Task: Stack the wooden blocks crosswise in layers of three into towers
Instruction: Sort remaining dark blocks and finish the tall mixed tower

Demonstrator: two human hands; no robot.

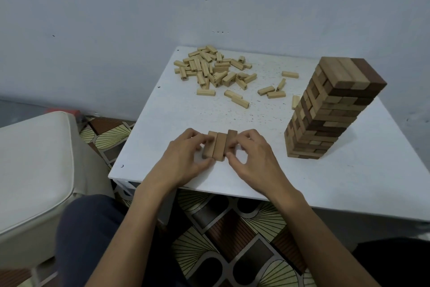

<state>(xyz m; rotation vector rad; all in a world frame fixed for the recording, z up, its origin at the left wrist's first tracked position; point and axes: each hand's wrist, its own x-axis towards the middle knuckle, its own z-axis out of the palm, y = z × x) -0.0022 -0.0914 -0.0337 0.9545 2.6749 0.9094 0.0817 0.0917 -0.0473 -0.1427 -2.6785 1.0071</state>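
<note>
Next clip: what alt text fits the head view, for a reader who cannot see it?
The left hand and right hand pinch a row of three wooden blocks together near the front of a white table. A tall tower stands at right; a pile of loose pale blocks lies at the back.

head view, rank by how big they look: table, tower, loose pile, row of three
1. table
2. tower, though it stands nearer than the pile, so unsure
3. loose pile
4. row of three
</note>
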